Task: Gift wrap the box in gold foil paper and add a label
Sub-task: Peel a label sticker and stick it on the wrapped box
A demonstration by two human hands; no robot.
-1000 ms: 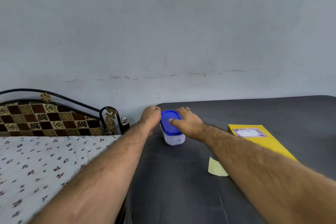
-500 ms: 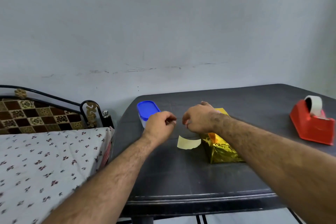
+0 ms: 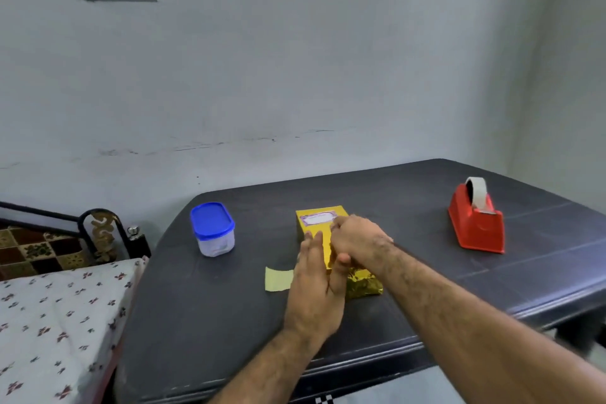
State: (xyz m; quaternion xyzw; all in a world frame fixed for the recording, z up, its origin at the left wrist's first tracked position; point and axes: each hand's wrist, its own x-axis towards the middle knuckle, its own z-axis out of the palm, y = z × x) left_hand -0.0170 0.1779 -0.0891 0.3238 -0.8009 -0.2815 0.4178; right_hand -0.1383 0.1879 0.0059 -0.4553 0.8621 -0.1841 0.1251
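Note:
A box wrapped in gold foil paper (image 3: pixel 314 229) lies in the middle of the dark table (image 3: pixel 210 311). A white label with a purple border (image 3: pixel 318 218) is on its far end. My left hand (image 3: pixel 314 285) lies flat against the box's left side, fingers straight. My right hand (image 3: pixel 357 243) rests on top of the box, fingers curled down near the label, thumb at the near left edge. The crinkled foil end (image 3: pixel 364 285) shows below my right wrist. Most of the box's top is hidden by my hands.
A pale yellow paper slip (image 3: pixel 277 279) lies left of my left hand. A clear tub with a blue lid (image 3: pixel 213 228) stands at the back left. A red tape dispenser (image 3: pixel 475 220) stands at the right. A bed with a floral sheet (image 3: pixel 55 321) adjoins the table's left side.
My hands left the blue-lidded tub and came onto the gold box. The view swung right and down, bringing the tape dispenser into sight.

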